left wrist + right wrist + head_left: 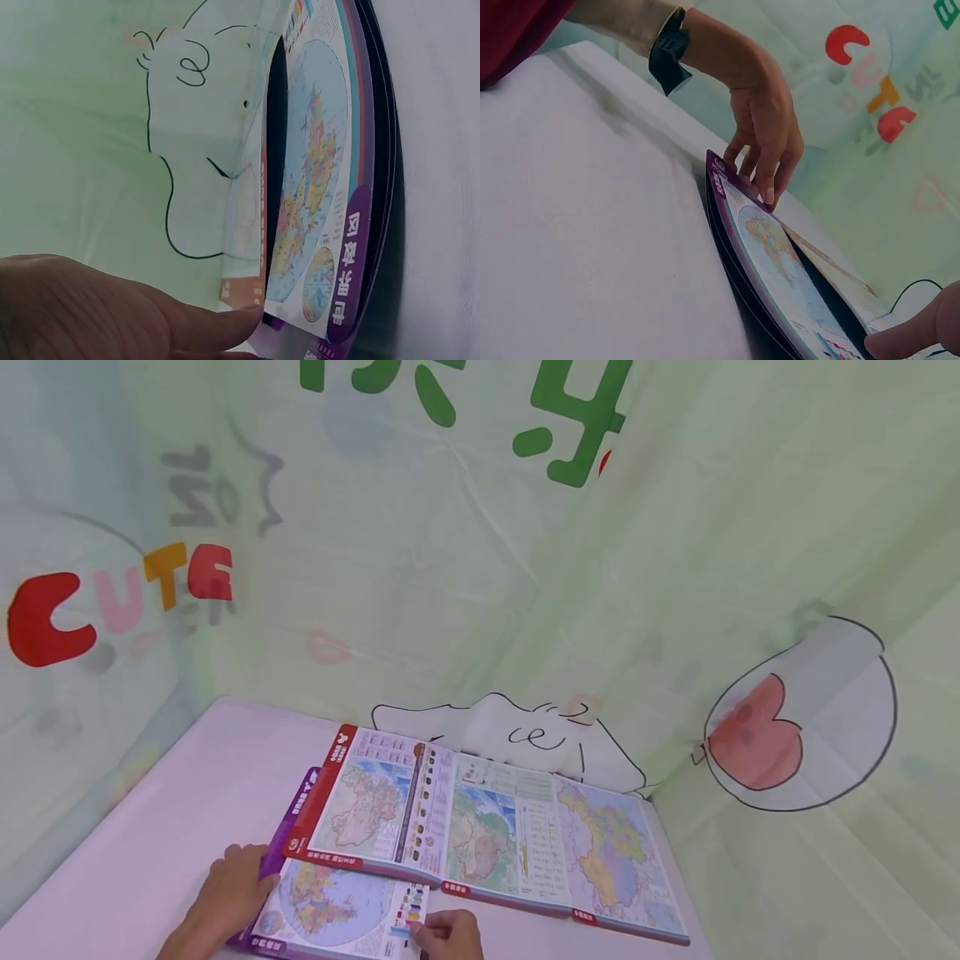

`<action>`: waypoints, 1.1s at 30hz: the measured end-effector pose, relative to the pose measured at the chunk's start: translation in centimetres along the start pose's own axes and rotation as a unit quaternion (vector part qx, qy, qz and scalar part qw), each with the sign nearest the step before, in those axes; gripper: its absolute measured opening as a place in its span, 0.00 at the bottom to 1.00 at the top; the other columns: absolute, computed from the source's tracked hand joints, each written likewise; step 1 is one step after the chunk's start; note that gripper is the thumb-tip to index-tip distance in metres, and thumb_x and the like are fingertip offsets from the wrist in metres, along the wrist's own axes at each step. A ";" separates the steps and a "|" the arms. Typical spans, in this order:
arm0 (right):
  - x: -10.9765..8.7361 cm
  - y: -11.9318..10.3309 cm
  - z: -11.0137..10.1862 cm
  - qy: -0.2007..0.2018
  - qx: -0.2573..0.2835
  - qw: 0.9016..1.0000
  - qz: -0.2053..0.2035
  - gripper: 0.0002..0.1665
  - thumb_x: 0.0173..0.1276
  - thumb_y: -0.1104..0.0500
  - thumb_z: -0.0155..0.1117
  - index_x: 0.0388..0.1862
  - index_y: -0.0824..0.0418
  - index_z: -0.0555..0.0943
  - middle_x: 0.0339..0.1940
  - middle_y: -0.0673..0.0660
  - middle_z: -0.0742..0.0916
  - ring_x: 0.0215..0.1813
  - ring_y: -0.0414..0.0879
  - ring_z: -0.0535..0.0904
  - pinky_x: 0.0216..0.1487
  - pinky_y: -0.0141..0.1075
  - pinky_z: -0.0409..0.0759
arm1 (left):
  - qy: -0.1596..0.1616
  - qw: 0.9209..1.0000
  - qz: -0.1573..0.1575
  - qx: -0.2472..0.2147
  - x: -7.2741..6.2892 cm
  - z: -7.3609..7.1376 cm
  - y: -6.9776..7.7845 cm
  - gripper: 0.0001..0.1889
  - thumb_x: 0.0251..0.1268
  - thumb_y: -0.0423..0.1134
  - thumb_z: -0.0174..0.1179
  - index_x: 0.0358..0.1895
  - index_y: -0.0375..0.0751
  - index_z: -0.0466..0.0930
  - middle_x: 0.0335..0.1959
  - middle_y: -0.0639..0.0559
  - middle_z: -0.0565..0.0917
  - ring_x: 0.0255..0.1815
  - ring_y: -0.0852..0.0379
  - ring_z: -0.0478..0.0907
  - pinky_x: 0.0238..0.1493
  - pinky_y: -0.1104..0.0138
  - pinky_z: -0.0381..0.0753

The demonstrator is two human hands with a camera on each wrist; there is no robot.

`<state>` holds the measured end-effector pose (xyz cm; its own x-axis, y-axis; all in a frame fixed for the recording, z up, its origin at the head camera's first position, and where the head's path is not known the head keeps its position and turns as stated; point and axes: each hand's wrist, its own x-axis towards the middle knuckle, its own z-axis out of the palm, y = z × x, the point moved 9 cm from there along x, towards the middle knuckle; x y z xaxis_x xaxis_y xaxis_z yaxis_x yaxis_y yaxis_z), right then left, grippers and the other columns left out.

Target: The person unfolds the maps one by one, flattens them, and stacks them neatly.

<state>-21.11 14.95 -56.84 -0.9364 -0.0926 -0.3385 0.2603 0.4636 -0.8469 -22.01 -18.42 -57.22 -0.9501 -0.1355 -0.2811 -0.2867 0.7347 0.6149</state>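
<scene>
Purple map (336, 906), left hand (227, 892), right hand (454, 935) gripping edges; tabletop (176, 793) leftward

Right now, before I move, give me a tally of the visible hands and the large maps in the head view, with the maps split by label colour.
Red-labelled large maps: 3
Purple-labelled large map: 1
Left hand and right hand: 2
Total: 6
</scene>
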 end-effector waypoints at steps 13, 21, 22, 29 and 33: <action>-0.8 -0.8 -1.2 0.037 0.101 0.994 -0.007 0.12 0.70 0.64 0.70 0.38 0.76 0.88 0.22 0.60 0.92 0.17 0.36 0.81 0.24 0.32 0.84 | 0.005 0.998 0.042 -0.047 0.3 -2.3 0.6 0.18 0.76 0.42 0.68 0.53 0.28 0.79 0.36 0.48 0.85 0.36 0.54 0.80 0.38 0.58 0.85; -1.3 -1.5 -2.5 0.050 0.088 0.995 -0.008 0.13 0.73 0.61 0.71 0.37 0.74 0.87 0.20 0.57 0.90 0.16 0.35 0.81 0.22 0.31 0.84 | 0.009 0.991 0.057 -0.120 -0.2 -3.7 1.0 0.10 0.73 0.35 0.69 0.46 0.31 0.83 0.28 0.50 0.85 0.27 0.55 0.81 0.29 0.62 0.84; -1.3 -1.6 -2.6 0.049 0.089 0.995 -0.002 0.14 0.73 0.60 0.71 0.37 0.74 0.87 0.20 0.57 0.90 0.17 0.36 0.81 0.23 0.31 0.84 | 0.004 0.990 0.056 -0.133 -0.4 -3.8 1.0 0.09 0.73 0.35 0.69 0.45 0.31 0.82 0.27 0.50 0.85 0.26 0.55 0.81 0.28 0.62 0.85; -2.0 -2.2 -3.3 0.032 0.079 0.996 0.030 0.18 0.76 0.54 0.71 0.35 0.70 0.87 0.24 0.55 0.92 0.22 0.39 0.85 0.25 0.30 0.84 | -0.045 0.979 0.075 -0.186 -2.1 -4.9 1.5 0.07 0.75 0.33 0.66 0.39 0.33 0.80 0.20 0.52 0.83 0.21 0.56 0.79 0.25 0.67 0.82; -2.6 -3.0 -3.8 0.018 0.078 0.997 0.023 0.17 0.75 0.55 0.70 0.32 0.69 0.87 0.25 0.57 0.93 0.23 0.39 0.87 0.26 0.30 0.86 | -0.071 0.974 0.081 -0.198 -3.2 -5.2 2.0 0.09 0.77 0.36 0.66 0.39 0.34 0.80 0.18 0.53 0.81 0.20 0.57 0.79 0.25 0.67 0.83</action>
<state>-20.41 17.17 -51.84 -0.9297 -0.0419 -0.3659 0.3337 0.3244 -0.8851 -20.15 -19.98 -51.24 -0.9680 0.0753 -0.2393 -0.1867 0.4214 0.8875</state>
